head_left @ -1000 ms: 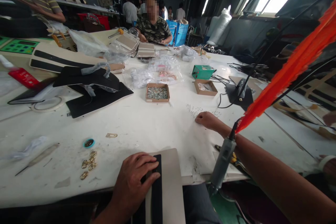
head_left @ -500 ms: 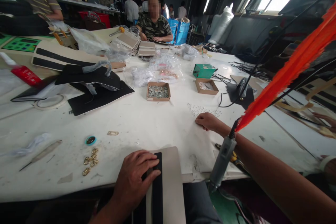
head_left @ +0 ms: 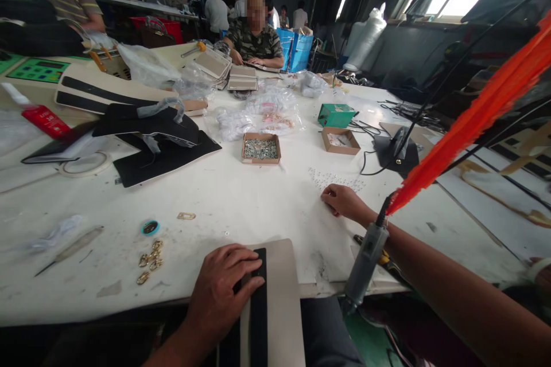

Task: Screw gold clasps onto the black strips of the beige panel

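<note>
My left hand [head_left: 226, 284] lies on a beige panel [head_left: 282, 298] with black strips, its fingers stretched over a strip [head_left: 259, 309] and the thumb apart. The panel overhangs the table's front edge. Farther forward, my right hand [head_left: 340, 199] rests on the table with its fingers pressed together; whatever is in them is hidden. Just beyond it are scattered small shiny pieces of hardware [head_left: 336, 179]. A grey cylindrical tool [head_left: 365, 266] with an orange-wrapped cord [head_left: 469, 117] hangs in front of my right forearm.
A cardboard box of metal bits [head_left: 260, 149] and another small box [head_left: 341, 141] stand ahead, near a green box [head_left: 336, 115]. Gold clasps [head_left: 150, 261], an awl [head_left: 71, 249] and black panels [head_left: 166, 155] lie left. A person [head_left: 256, 40] sits opposite.
The view has shifted slightly. My right fingertips have curled in a little at the same spot beside the small pieces; my left hand stays on the panel.
</note>
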